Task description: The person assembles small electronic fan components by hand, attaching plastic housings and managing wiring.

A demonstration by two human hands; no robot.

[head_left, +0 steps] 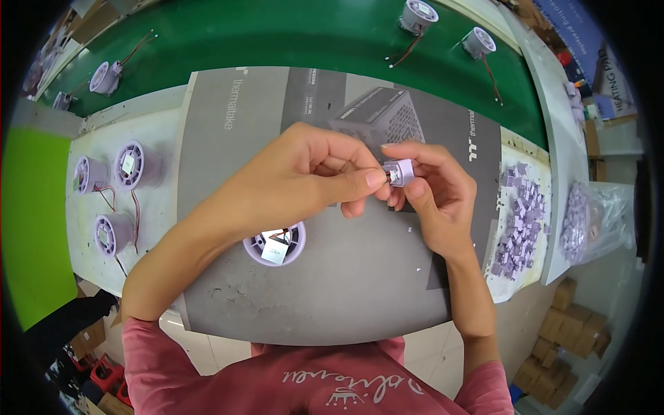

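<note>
Fingers [368, 181] work over a grey printed mat [346, 297], green conveyor belt [277, 41] beyond, as the left hand [311, 166] pinches thin wires [389, 178] by a white plug [395, 176] and the right hand [443, 187] clamps a lilac plastic housing [405, 170] between thumb and fingertips, just right of the left thumb.

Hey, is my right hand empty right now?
No, the right hand holds a small pale-purple plastic piece between its thumb and fingers.
</note>
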